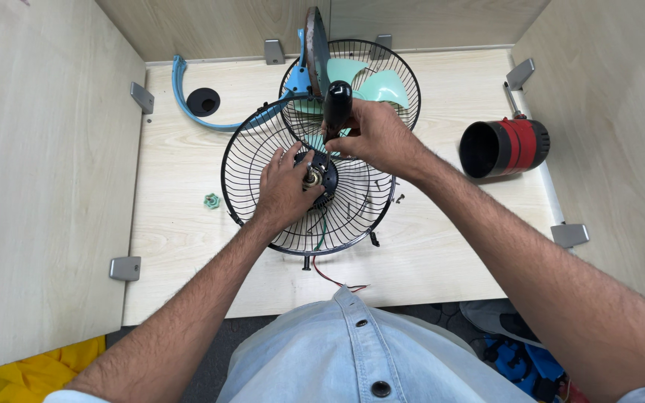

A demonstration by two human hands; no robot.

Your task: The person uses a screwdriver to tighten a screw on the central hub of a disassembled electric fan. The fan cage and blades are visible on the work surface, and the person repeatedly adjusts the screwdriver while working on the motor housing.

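Blue curved plastic bracket (pixel 188 101) lay at far left of the pale wooden tabletop (pixel 181 224), small green plastic nut (pixel 211 201) loose nearer centre. Left hand (pixel 284 186) rested on the round black wire fan guard (pixel 263 149), fingers curled around the black motor hub (pixel 319 179) at its middle. Right hand (pixel 378 138) sat just above and right, fingers closed on a black-handled screwdriver (pixel 337 104), long axis pointing down toward the hub; the right hand was the working one. Second guard with mint-green blades (pixel 382 86) lay behind. Red-and-black cylindrical housing (pixel 505 147) lay well apart at right.
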